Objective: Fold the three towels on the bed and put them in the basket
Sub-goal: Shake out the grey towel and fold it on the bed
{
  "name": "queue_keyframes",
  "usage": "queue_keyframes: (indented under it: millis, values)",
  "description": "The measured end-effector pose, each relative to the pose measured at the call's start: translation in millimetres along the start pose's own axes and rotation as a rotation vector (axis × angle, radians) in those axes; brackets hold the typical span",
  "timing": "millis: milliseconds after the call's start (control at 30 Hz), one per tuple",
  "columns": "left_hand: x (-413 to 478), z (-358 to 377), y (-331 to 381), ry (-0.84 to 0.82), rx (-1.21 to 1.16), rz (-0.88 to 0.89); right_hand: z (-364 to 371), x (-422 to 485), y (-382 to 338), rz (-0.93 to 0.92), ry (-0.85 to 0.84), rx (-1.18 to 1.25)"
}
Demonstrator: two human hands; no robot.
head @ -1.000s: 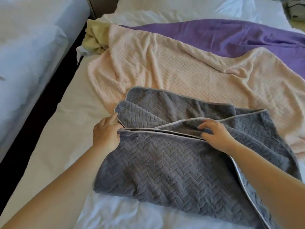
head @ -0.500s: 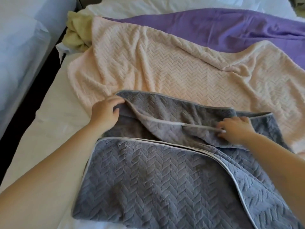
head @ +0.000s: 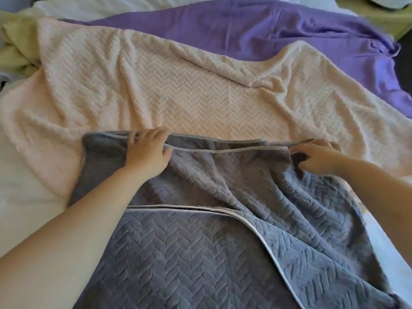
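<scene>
Grey towel point(head: 200, 253) lies near on the bed point(head: 22, 186), its far edge overlapping the pink towel point(head: 178, 92). The left hand point(head: 148, 152) grips that far hem, the right hand point(head: 318, 157) pinches it further right. Uneven pulling could skew the fold, or drag the pink towel along.

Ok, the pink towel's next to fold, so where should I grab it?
Probably the pink towel by its far edge, pinched near each end, reaching over from your side. That edge lies free over the purple towel, while the near edge is tucked under the grey towel.
</scene>
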State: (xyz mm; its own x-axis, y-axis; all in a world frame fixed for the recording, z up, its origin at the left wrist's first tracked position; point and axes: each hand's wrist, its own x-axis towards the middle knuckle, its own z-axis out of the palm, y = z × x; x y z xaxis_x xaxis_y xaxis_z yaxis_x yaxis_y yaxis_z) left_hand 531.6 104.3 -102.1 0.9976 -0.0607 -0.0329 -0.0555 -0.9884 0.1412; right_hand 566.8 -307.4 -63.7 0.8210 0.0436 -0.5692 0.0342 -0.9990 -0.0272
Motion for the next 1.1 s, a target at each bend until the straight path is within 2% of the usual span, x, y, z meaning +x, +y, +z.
queue_keyframes:
  millis: [67, 133, 333, 467, 533, 633, 700, 767, 900, 1000, 1100]
  values:
    - [10.6, 8.6, 22.4, -0.086, -0.037, 0.043, 3.6, 1.6, 16.1, -0.056, 0.048, -0.131]
    - [19.4, 17.8, 41.8, -0.157, -0.05, 0.064, 8.8, 6.1, 28.3, -0.083, 0.103, -0.151]
    - [38.9, 34.1, 98.4, -0.149, -0.189, 0.179, 14.0, 18.0, 55.7, -0.144, 0.225, -0.117]
    - [48.2, 35.1, 120.9, -0.267, -0.231, 0.174, -0.4, 20.5, 86.6, -0.16, 0.351, -0.022]
    - [53.5, 33.3, 127.3, -0.223, -0.178, 0.199, -11.8, 20.9, 104.8, -0.165, 0.438, 0.127]
    - [68.2, 27.5, 144.0, 0.054, -0.087, 0.194, -28.0, 27.1, 131.9, -0.131, 0.639, 0.124]
    - [76.9, 26.2, 158.0, 0.126, -0.035, 0.176, -31.2, 35.6, 138.1, 0.007, 0.633, 0.12]
    - [78.7, 31.7, 168.9, 0.082, 0.016, 0.143, -23.5, 45.4, 137.7, 0.117, 0.57, 0.2]
    - [67.0, 43.1, 179.4, -0.001, 0.052, 0.044, 7.4, 44.0, 131.7, 0.146, 0.513, 0.362]
    - [45.2, 35.0, 190.8, 0.066, -0.155, 0.18, 21.3, 16.7, 127.7, 0.081, 0.617, 0.401]
    - [5.2, 17.6, 205.5, -0.088, -0.463, 0.403, 43.8, -27.2, 121.4, -0.048, 0.583, 0.521]
